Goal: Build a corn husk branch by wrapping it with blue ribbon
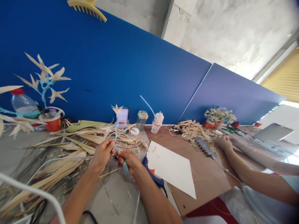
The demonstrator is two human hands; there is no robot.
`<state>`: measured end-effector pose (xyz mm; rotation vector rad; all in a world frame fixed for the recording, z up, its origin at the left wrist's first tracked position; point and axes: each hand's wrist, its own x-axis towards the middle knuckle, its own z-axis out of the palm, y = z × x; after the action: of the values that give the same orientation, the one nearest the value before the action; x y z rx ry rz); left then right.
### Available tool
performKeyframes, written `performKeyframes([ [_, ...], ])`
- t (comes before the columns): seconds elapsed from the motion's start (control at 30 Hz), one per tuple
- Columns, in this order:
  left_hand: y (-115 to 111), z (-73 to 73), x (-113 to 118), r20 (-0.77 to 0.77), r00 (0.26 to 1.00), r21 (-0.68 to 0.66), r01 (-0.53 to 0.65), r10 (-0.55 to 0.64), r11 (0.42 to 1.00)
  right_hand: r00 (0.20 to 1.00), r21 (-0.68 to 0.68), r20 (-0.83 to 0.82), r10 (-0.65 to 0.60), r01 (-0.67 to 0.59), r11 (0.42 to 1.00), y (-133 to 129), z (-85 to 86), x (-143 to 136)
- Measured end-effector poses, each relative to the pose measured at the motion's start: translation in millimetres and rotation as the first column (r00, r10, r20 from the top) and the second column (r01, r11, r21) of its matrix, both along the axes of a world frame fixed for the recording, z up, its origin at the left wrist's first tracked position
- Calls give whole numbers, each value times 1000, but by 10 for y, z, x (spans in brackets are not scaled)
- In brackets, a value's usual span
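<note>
A: Both hands meet close in front of the body. What is pinched between them?

B: A thin blue-wrapped stem [116, 137]. The left hand [102, 154] closes its fingers on the stem's lower part, and the right hand [129, 160], just beside it, is clenched around the same stem lower down, with a pale blue end poking out beneath the fist. Held at two points like that, the stem probably stays taut and steady enough to work on.

A: And the stem rises away from the hands?

B: Yes, up and a little beyond them, ending in a small dried-leaf flower [116, 109] at the top. Keeping it upright likely keeps the leaves clear of the desk [116, 193].

A: What lies right by the right hand?

B: A blue glue gun [153, 175], just right of the wrist and within easy reach. Beyond it sits a white sheet of paper [171, 168], perhaps to catch drips, though I cannot tell.

A: To the left of the left hand?

B: A loose heap of dried leaves [63, 152], spread out so that pieces can be picked singly.

A: Further off?

B: Past the hands, a lidded jar [141, 119] and a cup with a straw [157, 121] stand against the blue partition [116, 62]. Far left, a red cup [51, 119] holds a finished blue branch [45, 82], beside a plastic bottle [23, 102]. Far right, another person's hands [225, 142] rest near a second leaf pile [191, 129].
</note>
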<state>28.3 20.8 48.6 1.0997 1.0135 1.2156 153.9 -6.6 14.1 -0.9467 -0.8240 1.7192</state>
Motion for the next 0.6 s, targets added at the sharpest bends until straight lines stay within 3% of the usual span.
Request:
performKeyframes([
  [0.17,26,33,-48,113,993,-14,-23,24,1000,994,57,61,-96,93,994,43,58,146],
  [0.3,43,59,-74,143,988,-18,-53,55,998,957,79,243,-161,146,986,55,167,276],
  [0.5,80,19,-71,77,989,98,-135,127,986,849,74,517,-107,80,994,-90,395,575],
  [0.6,84,-18,-60,1,992,162,-128,129,979,703,62,703,-111,95,994,-251,524,818],
])
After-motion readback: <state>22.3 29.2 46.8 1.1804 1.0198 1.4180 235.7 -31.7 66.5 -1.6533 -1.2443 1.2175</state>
